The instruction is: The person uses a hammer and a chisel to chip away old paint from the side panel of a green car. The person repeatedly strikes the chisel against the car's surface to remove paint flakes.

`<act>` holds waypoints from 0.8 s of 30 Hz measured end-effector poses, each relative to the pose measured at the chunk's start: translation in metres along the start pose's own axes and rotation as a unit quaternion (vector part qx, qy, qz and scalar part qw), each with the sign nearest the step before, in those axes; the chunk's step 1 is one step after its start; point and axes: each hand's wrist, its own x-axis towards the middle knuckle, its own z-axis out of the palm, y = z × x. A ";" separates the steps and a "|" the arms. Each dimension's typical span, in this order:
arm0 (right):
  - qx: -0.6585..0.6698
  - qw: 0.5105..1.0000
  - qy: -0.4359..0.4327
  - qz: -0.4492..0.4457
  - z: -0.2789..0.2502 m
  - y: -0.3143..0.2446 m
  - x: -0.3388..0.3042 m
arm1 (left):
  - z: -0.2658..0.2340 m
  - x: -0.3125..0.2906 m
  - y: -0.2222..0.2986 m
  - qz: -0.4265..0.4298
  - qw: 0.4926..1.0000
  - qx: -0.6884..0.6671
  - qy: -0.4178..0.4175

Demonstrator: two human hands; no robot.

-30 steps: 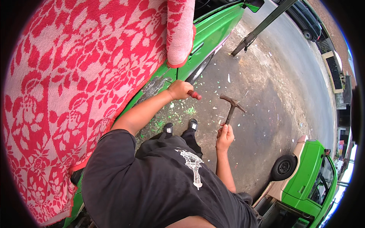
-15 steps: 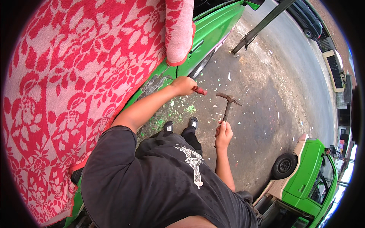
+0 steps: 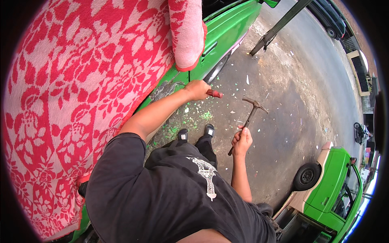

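Note:
My left hand (image 3: 197, 90) is closed round a red-handled tool, which looks like a screwdriver (image 3: 215, 93). The ridged handle end sticks out to the right of the fist; its tip is hard to make out against the green car body (image 3: 197, 73). Beside the fist, the panel has a rough grey scraped patch (image 3: 164, 90). My right hand (image 3: 242, 141) grips the middle of a hammer's (image 3: 251, 115) shaft. The hammer's rusty, narrow head is up, to the right of the screwdriver handle and apart from it.
A red and pink flowered towel cloth (image 3: 93, 81) covers much of the car at left. Green and white paint flakes (image 3: 194, 117) litter the ground by my shoes. A metal post (image 3: 279, 28) leans at upper right; another green vehicle (image 3: 330, 182) stands at lower right.
My right hand has swung the hammer rightward, widening the gap to the screwdriver handle. My left hand stays at the panel, and the view has shifted slightly.

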 end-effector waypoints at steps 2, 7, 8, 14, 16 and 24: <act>0.044 0.997 0.023 -0.056 0.013 -0.015 -0.007 | -0.003 0.004 0.001 -0.010 1.000 -0.010 0.003; -0.172 0.980 -0.094 0.038 0.020 0.037 -0.011 | -0.010 0.008 0.003 -0.013 0.999 -0.024 0.027; -0.146 0.984 -0.082 0.055 0.022 0.032 -0.025 | -0.007 -0.001 0.008 -0.019 0.999 -0.025 0.013; -0.075 0.995 -0.056 0.024 0.011 -0.001 -0.019 | -0.004 -0.006 0.011 -0.004 1.000 -0.015 -0.009; -0.071 0.996 -0.051 0.034 0.010 -0.003 -0.016 | -0.004 -0.006 0.009 0.006 1.000 -0.001 0.008; -0.076 0.995 -0.055 0.040 0.009 -0.002 -0.017 | -0.008 -0.005 0.008 0.007 1.000 -0.001 -0.011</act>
